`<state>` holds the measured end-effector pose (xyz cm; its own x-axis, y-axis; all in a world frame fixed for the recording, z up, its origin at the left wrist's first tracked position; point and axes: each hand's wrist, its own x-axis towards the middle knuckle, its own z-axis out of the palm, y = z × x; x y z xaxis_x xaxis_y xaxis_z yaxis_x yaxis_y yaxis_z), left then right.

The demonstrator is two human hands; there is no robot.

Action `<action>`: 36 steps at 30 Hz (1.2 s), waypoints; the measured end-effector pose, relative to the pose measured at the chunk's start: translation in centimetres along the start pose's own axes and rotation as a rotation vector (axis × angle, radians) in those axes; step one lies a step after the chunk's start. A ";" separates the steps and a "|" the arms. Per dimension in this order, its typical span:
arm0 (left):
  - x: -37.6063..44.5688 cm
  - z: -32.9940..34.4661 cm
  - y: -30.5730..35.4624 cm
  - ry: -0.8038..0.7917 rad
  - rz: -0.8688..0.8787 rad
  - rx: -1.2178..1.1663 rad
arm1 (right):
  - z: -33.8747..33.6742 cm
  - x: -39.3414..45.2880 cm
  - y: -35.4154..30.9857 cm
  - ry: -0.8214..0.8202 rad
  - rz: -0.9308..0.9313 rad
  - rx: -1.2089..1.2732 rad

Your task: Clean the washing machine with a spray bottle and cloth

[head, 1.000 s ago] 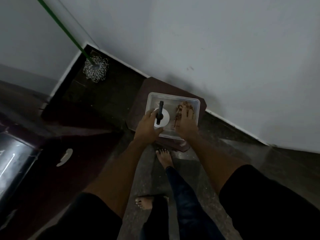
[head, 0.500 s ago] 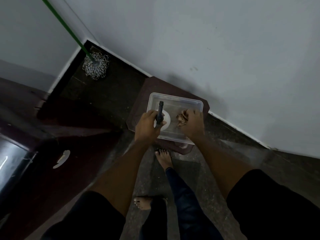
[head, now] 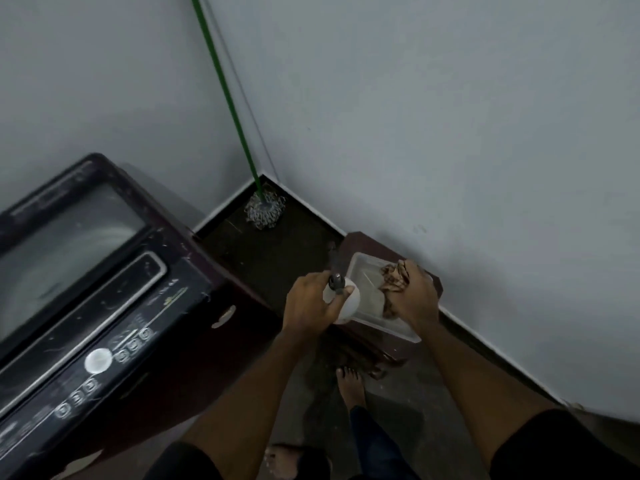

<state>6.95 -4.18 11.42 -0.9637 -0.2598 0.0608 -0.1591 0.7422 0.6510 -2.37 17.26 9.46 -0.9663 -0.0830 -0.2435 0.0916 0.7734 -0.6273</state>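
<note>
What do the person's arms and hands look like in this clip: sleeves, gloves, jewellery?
Both arms are bare from short black sleeves down to the fingers. The left hand and the right hand wear no gloves, and no watch, ring or bracelet shows at either wrist in this dim picture. No markings can be made out on the arms.

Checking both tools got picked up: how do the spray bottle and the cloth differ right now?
The spray bottle is white with a dark nozzle, rigid and held by the left hand; the cloth is brownish, crumpled and gripped by the right hand. Both are over the clear tub.
</note>
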 end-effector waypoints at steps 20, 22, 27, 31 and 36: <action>-5.1 -32.5 -5.5 0.611 -0.094 0.072 | 2.1 -8.5 -36.0 -0.116 -0.653 0.067; -5.9 -34.4 -6.9 0.657 -0.142 0.069 | 3.7 -9.5 -38.6 -0.166 -0.709 0.036; -8.0 -37.9 -10.7 0.718 -0.267 0.015 | 8.7 -10.3 -42.8 -0.310 -0.820 -0.072; -8.6 -38.6 -14.8 0.725 -0.350 -0.070 | 13.5 -9.2 -45.6 -0.418 -0.863 -0.162; -8.0 -38.1 -19.1 0.757 -0.423 -0.100 | 19.1 -6.7 -48.6 -0.534 -0.866 -0.229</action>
<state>25.83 -39.78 27.32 -0.4209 -0.8684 0.2622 -0.4174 0.4421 0.7939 4.26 -31.73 27.47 -0.4426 -0.8902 -0.1076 -0.6837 0.4127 -0.6019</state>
